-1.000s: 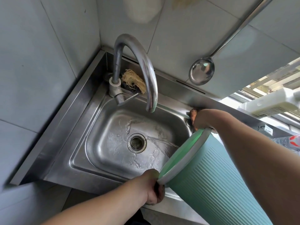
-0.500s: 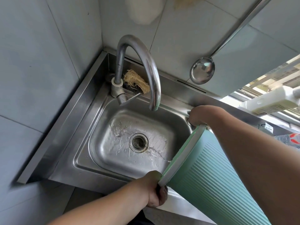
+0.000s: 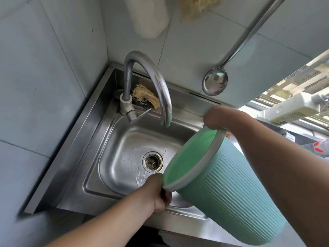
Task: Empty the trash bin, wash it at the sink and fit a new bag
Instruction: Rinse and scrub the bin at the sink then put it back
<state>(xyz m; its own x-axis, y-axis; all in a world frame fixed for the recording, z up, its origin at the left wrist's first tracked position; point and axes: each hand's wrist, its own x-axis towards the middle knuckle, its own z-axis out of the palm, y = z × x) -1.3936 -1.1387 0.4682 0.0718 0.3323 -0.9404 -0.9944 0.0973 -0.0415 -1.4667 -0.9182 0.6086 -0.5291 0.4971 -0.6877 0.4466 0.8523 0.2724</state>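
Note:
A ribbed teal trash bin point(image 3: 231, 189) with a pale grey rim is tilted on its side over the right part of the steel sink point(image 3: 124, 138), its mouth facing left toward the basin. My left hand point(image 3: 158, 191) grips the near, lower edge of the rim. My right hand point(image 3: 215, 118) holds the far, upper edge of the rim. The bin's green inside looks bare. The curved faucet point(image 3: 153, 81) arches over the basin with no water running. Wet streaks lie around the drain point(image 3: 153, 161).
A frayed sponge point(image 3: 146, 98) sits behind the faucet base. A steel ladle point(image 3: 215, 82) hangs on the tiled wall at the right. A white container point(image 3: 147, 16) hangs on the wall above. A white bottle point(image 3: 288, 109) lies on the sill at far right.
The stream of water pouring from the bin into the sink has stopped. The bin's mouth has tipped up a little, showing more of its inside. Both hands keep their hold on the rim.

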